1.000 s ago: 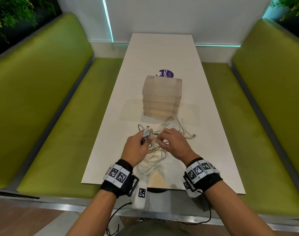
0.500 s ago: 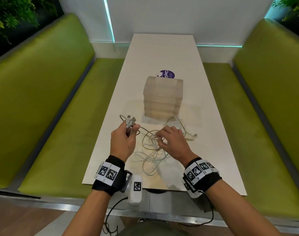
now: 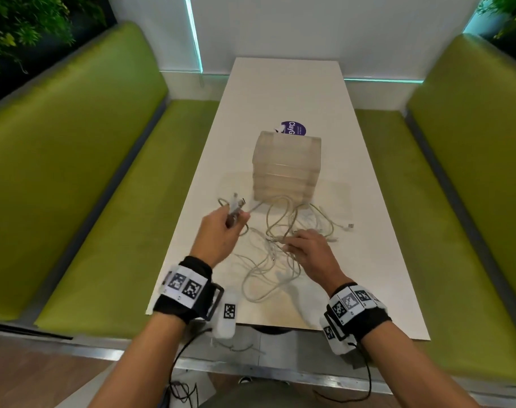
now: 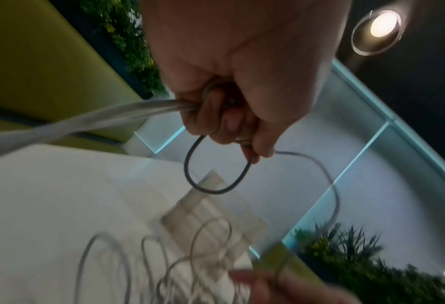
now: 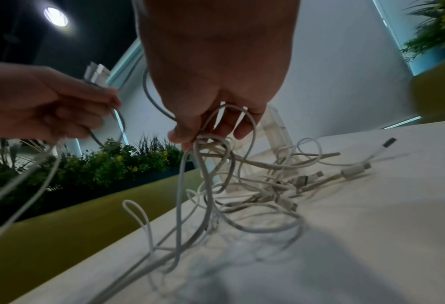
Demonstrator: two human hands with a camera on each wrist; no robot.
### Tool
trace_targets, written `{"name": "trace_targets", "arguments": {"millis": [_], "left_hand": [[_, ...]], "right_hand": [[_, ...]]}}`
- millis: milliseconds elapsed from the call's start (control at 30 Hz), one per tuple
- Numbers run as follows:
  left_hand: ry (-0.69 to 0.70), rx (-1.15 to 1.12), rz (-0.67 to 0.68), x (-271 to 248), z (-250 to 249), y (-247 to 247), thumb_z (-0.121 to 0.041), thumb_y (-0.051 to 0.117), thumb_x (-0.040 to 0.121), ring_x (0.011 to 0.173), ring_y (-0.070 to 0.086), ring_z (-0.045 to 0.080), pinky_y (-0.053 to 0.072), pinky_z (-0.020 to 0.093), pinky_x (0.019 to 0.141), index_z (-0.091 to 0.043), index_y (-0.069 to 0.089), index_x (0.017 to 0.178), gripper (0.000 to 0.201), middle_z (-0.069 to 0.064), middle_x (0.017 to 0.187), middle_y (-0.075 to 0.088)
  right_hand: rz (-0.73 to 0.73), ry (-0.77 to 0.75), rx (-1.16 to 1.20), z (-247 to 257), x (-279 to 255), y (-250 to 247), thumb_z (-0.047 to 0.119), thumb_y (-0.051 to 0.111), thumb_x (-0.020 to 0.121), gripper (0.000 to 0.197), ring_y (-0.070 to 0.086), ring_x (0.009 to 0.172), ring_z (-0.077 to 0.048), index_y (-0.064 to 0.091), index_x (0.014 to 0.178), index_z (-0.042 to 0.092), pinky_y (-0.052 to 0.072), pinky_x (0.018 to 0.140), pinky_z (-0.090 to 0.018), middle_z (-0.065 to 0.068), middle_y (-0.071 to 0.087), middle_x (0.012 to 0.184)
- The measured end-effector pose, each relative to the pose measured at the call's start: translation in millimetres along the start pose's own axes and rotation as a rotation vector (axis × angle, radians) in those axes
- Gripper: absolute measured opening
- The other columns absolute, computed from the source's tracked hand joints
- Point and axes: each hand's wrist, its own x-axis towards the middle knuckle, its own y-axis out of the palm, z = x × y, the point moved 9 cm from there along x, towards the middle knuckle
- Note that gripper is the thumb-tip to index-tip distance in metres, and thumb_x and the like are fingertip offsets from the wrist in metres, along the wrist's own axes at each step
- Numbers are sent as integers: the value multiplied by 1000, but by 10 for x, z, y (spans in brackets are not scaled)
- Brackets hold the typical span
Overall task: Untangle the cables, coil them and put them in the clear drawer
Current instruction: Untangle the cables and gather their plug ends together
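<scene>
A tangle of white cables (image 3: pixel 283 245) (image 5: pixel 242 185) lies on the white table (image 3: pixel 283 92) in front of the clear drawer unit (image 3: pixel 286 169) (image 4: pixel 216 209). My left hand (image 3: pixel 221 231) (image 4: pixel 232 115) grips a bundle of cable ends, with plugs (image 3: pixel 236 204) sticking up past the fist, lifted to the left of the pile. My right hand (image 3: pixel 306 248) (image 5: pixel 211 127) pinches several strands at the knot in the middle of the pile, just above the table. The drawers all look closed.
A purple round sticker (image 3: pixel 293 128) lies behind the drawer unit. Green benches (image 3: pixel 89 172) (image 3: pixel 457 187) run along both sides of the table. A loose plug end (image 3: pixel 349 226) lies to the right of the pile.
My left hand has pulled its cable ends away from the right hand, up and to the left, drawing strands out of the pile. The right hand has stayed on the knot.
</scene>
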Motion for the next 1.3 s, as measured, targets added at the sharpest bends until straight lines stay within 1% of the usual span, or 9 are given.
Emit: {"name": "trace_targets", "arguments": {"millis": [200,300,400,500,600,733,967,1100,1300], "left_hand": [[-78,-93,224,-213,234,679,-38,64,87,57,40,14,35,27,58,-7,65,93,32,-2,62,48],[-80,-83,279,-255,230,776,-29,65,88,54,34,12,29,19,51,-8,55,74,28,-5,58,38],[-39,-105,298,-294,118,796,-23,68,86,49,34,5,32,15,50,-23,44,66,31,-8,57,35],[-24,-165,214,-318,60,743,-20,66,88,49,43,-2,34,13,53,-25,50,69,25,-10,56,42],[-27,-226,82,-270,56,549,-17,65,89,65,58,9,47,31,63,-12,66,87,5,4,71,66],[-19,-280,-94,-127,40,78,-21,66,86,83,64,21,49,30,76,-8,69,93,16,9,87,70],[-68,-412,-326,-159,236,-388,-26,65,88,81,58,19,48,37,81,-32,61,79,11,-3,78,64],[-114,-272,-157,-188,317,-69,-31,64,87,74,57,20,46,33,71,-13,66,89,18,8,79,65],[-130,-236,131,-335,294,614,-24,70,84,76,63,20,48,23,71,-21,66,83,5,5,80,70]], "right_hand": [[110,1,41,78,30,148,30,59,88,23,51,75,-20,74,103,23,42,75,-42,7,64,76],[103,24,92,94,30,109,17,60,89,25,49,72,-13,72,110,24,36,69,-30,27,49,69],[117,30,125,160,27,87,19,57,87,22,48,66,-5,76,97,15,35,63,-20,24,52,68],[131,-7,110,261,42,127,42,45,89,42,50,62,-17,73,82,12,41,59,-32,1,58,65],[180,4,-31,108,47,198,32,57,90,22,50,68,-21,73,85,17,41,65,-38,-1,57,69],[166,100,-36,-204,4,164,26,56,88,22,59,81,-28,75,89,14,45,75,-42,-3,67,83],[169,129,-87,-293,81,178,32,60,89,22,57,90,-27,75,97,19,44,82,-43,-2,70,89],[163,98,-68,-179,86,184,34,59,89,24,57,90,-27,75,99,18,43,83,-45,-1,71,89],[209,20,-135,136,78,254,39,45,90,36,48,85,-20,75,93,20,36,78,-39,-2,68,87]]}}
